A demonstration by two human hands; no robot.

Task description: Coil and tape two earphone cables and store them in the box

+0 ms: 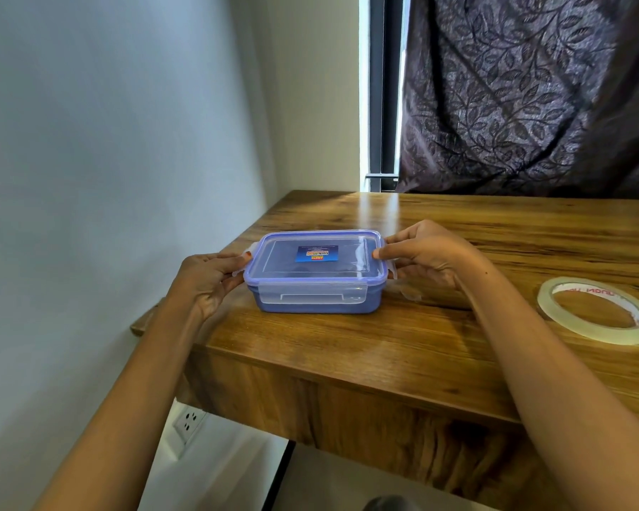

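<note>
A blue plastic box (312, 302) with a clear lid (316, 261) sits near the left end of the wooden table (347, 337). The lid lies on the box and carries a blue sticker. My left hand (209, 280) grips the clip at the box's left end. My right hand (427, 254) grips the clip at the right end, thumb pressed on the lid's corner. Dark shapes show faintly through the lid; I cannot make out the earphone cables.
A roll of clear tape (598, 309) lies flat on the table to the right. A small clear scrap (410, 293) lies beside the box. The wall stands close on the left, a dark curtain hangs behind, and a wall socket (189, 422) sits below the table.
</note>
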